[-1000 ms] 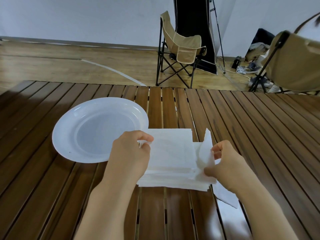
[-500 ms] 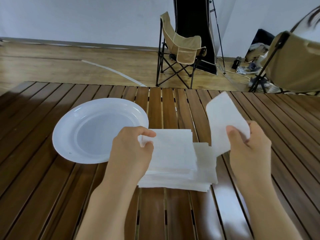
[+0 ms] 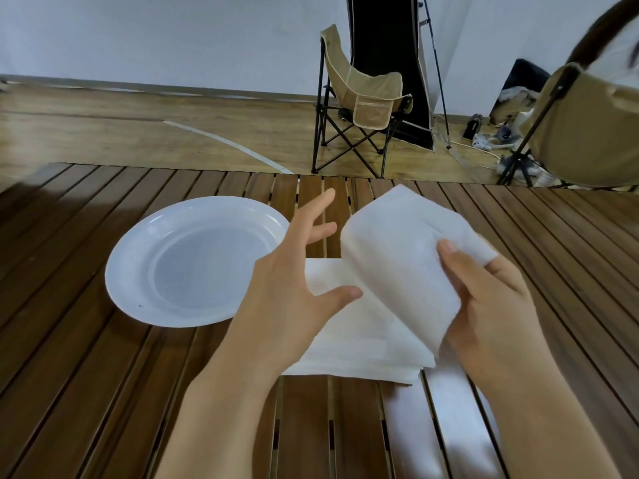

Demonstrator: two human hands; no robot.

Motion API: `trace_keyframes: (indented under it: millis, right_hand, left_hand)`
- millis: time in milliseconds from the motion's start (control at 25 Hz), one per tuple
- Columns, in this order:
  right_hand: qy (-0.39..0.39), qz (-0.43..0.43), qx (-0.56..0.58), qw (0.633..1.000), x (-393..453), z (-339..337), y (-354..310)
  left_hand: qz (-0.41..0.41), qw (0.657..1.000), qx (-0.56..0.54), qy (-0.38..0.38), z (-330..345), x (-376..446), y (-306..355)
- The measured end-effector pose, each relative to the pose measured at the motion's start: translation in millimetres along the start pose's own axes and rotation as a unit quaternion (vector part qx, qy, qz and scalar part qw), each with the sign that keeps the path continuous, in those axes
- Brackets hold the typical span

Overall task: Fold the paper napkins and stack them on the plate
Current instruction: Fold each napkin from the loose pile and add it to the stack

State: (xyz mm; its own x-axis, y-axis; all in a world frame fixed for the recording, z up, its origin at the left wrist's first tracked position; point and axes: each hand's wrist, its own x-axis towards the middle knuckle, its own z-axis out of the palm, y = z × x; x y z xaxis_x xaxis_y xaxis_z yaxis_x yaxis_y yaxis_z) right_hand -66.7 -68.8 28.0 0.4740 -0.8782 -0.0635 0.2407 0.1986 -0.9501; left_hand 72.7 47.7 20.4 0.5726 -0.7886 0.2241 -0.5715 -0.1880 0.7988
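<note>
running across the whole near view, the slatted wooden desk (image 3: 86, 392) ends at a far edge just beyond the plate, with bare floor behind it. on the left the desk slats lie open from the plate out to the frame edge and down toward the person. the white plate (image 3: 145, 257) sits left of centre, upright and holding nothing, its right rim just beside the left hand. the left hand (image 3: 294, 285) hovers with fingers spread and thumb out, gripping nothing, above the left part of the napkin stack (image 3: 363, 347). that stack lies flat on the desk between the forearms, its left edge near the plate rim. the right hand (image 3: 491, 305) pinches a single napkin (image 3: 397, 257), thumb on the near face and fingers behind, holding it raised and curved over the stack's right side. right of that hand the slats are open. beyond the desk stand a tan folding chair (image 3: 363, 102) on the floor and a second chair (image 3: 587, 133) at far right.
</note>
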Motion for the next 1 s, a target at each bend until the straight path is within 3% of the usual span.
trace_keyframes:
  millis: [280,440,560,760,1000]
  right_hand:
    - [-0.022,0.063,-0.004,0.998,0,-5,-1]
    - [-0.107,0.108,0.026,0.988,5,-7,2]
    - [-0.145,0.071,0.0,0.987,7,-7,4]
    - [-0.108,0.01,-0.088,0.99,12,-6,11]
    - [0.0,-0.076,-0.187,0.979,12,-11,15]
  left_hand:
    - [0.019,0.994,-0.1,-0.038,2,0,1]
    - [0.026,0.996,-0.082,0.025,1,3,-1]
    - [0.003,0.994,-0.081,0.073,0,4,-3]
    - [-0.019,0.99,-0.076,0.113,-1,4,-6]
    - [-0.029,0.989,-0.08,0.122,-1,4,-7]
